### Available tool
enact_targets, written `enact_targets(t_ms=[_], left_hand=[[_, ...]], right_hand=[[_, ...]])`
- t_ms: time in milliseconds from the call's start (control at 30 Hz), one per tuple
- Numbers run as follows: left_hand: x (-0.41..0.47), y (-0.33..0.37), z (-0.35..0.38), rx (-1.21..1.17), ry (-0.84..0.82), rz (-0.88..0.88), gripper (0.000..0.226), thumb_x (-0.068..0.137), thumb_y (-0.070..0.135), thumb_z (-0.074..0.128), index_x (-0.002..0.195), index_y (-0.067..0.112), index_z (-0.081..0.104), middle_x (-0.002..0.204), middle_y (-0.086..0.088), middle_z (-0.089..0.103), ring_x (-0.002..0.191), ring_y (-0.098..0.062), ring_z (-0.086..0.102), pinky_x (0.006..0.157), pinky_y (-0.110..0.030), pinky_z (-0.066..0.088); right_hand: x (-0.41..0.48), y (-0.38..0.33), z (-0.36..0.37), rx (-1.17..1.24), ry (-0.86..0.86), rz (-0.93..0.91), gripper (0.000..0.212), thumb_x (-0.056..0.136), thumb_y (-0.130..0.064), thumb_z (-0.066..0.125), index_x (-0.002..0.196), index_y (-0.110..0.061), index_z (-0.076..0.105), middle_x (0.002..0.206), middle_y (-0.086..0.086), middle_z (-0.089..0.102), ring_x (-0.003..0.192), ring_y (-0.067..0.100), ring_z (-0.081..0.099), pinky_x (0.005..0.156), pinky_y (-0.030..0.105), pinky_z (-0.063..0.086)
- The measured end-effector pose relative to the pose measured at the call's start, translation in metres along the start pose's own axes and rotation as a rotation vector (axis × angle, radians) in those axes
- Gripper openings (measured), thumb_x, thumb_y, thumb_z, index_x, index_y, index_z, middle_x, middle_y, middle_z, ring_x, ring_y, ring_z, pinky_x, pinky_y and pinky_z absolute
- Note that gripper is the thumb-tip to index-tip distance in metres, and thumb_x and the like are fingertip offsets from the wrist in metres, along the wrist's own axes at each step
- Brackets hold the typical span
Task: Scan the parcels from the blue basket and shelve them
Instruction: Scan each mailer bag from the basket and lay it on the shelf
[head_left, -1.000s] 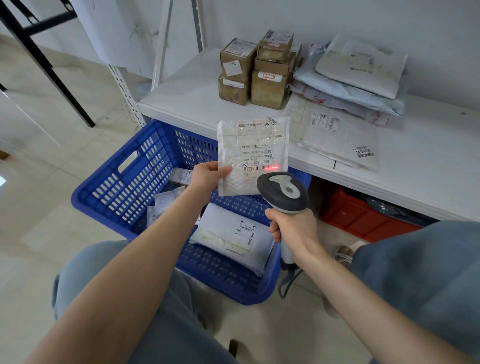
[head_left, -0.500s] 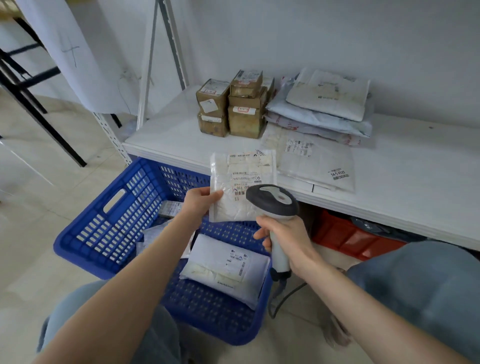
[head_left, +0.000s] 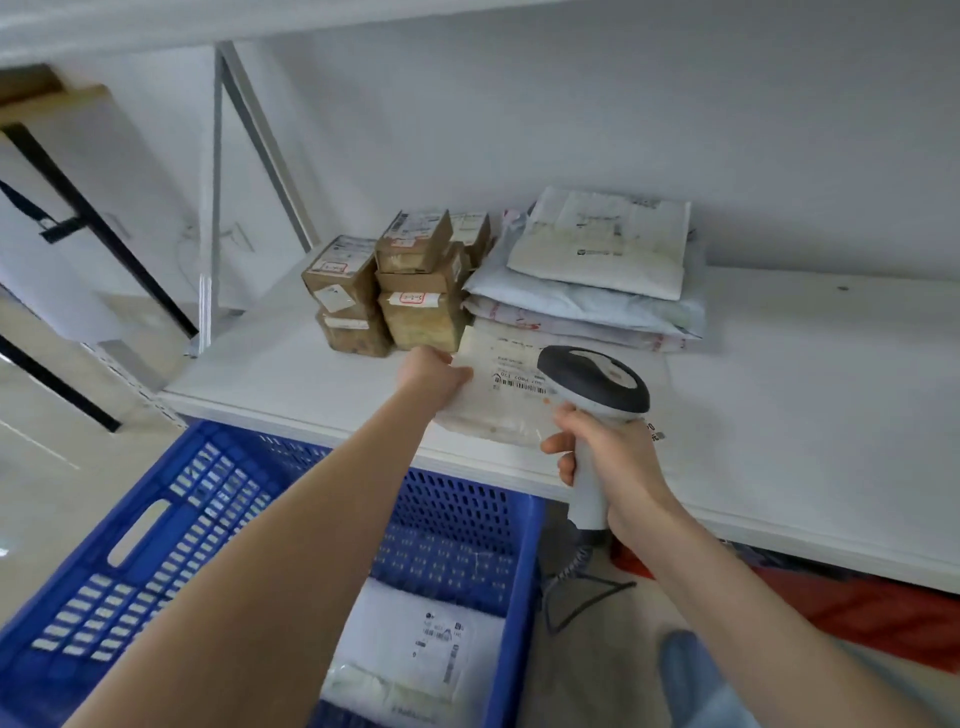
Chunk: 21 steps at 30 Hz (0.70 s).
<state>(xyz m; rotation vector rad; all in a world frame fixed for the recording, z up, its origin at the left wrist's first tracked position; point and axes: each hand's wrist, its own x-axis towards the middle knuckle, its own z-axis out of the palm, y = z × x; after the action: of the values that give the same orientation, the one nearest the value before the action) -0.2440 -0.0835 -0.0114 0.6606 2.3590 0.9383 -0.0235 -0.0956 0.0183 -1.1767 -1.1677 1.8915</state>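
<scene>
The left hand (head_left: 434, 371) pinches a clear-bagged parcel (head_left: 501, 397) low over the shelf (head_left: 810, 395), beside stacked boxes (head_left: 400, 291). The right hand (head_left: 605, 457) is wrapped around the scanner (head_left: 592, 387). Another parcel (head_left: 421, 649) waits in the blue basket (head_left: 156, 545), so work remains.

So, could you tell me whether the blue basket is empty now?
Not empty. At least one white parcel with a printed label lies in the blue basket; the forearm hides part of the floor.
</scene>
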Motion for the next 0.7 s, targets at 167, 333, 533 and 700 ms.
enact_targets(t_ms=[167,333,533,700], left_hand=[[0.025,0.015,0.016,0.13,0.118,0.015,0.047,0.087,0.024,0.069,0.127,0.007,0.051,0.125,-0.015,0.056,0.113,-0.032,0.056,0.093,-0.038,0.048],[0.014,0.01,0.023,0.399,0.145,0.247,0.048,0.094,0.024,0.059,0.138,0.014,0.045,0.14,-0.012,0.045,0.124,-0.03,0.046,0.099,-0.04,0.041],[-0.014,-0.022,0.032,0.8,-0.11,0.607,0.054,0.097,0.046,0.045,0.147,0.043,0.026,0.16,0.004,0.012,0.148,-0.022,0.006,0.118,-0.047,0.011],[-0.006,-0.016,0.048,0.815,-0.194,0.513,0.055,0.098,0.039,0.046,0.148,0.043,0.023,0.16,0.002,0.01,0.147,-0.022,0.007,0.117,-0.05,0.013]], right_hand=[[0.016,-0.007,-0.004,0.067,0.04,0.023,0.007,0.086,-0.009,0.066,0.079,-0.008,0.066,0.056,0.008,0.066,0.04,0.012,0.046,0.046,0.024,0.042],[0.019,-0.005,-0.003,0.053,0.068,0.033,0.008,0.085,-0.01,0.068,0.077,-0.008,0.066,0.058,0.008,0.066,0.042,0.013,0.048,0.049,0.026,0.043],[0.017,-0.001,0.004,0.073,0.073,0.068,0.01,0.085,-0.011,0.068,0.076,-0.009,0.065,0.055,0.007,0.066,0.038,0.011,0.048,0.045,0.022,0.044],[0.016,0.009,0.004,0.032,0.074,0.102,0.008,0.086,-0.014,0.068,0.081,-0.008,0.066,0.058,0.008,0.067,0.038,0.01,0.05,0.045,0.022,0.045]])
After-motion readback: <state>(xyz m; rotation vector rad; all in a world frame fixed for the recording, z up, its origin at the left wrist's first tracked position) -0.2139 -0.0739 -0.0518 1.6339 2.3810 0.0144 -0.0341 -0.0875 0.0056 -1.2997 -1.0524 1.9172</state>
